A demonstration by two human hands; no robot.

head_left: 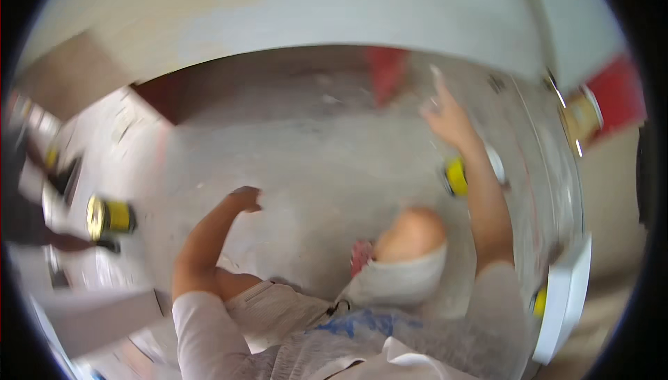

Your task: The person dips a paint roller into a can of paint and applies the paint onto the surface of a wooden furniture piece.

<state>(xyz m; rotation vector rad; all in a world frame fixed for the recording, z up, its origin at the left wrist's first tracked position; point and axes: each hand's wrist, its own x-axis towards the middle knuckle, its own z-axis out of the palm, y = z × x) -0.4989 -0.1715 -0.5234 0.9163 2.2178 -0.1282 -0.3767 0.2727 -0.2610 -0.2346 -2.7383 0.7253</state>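
My right hand [449,117] is raised near the far side, just below the edge of a large pale panel [390,11]. One finger stretches up and another digit stands apart from it; the hand is blurred, and I make out nothing held in it. My left hand [245,200] hangs bent downward over the grey floor [299,157], apart from any object. Motion smears its fingers, so their shape is unclear. Beside my right forearm stands a yellow-labelled can [456,176], partly hidden by the arm.
At the left, another yellow-labelled can [120,217] lies near a co-worker's arm [69,242]. Brown board [73,77] juts out at the far left. Red pieces [386,70] show under the panel. A white slab [565,300] stands at the right, near a red-and-tan container [583,115].
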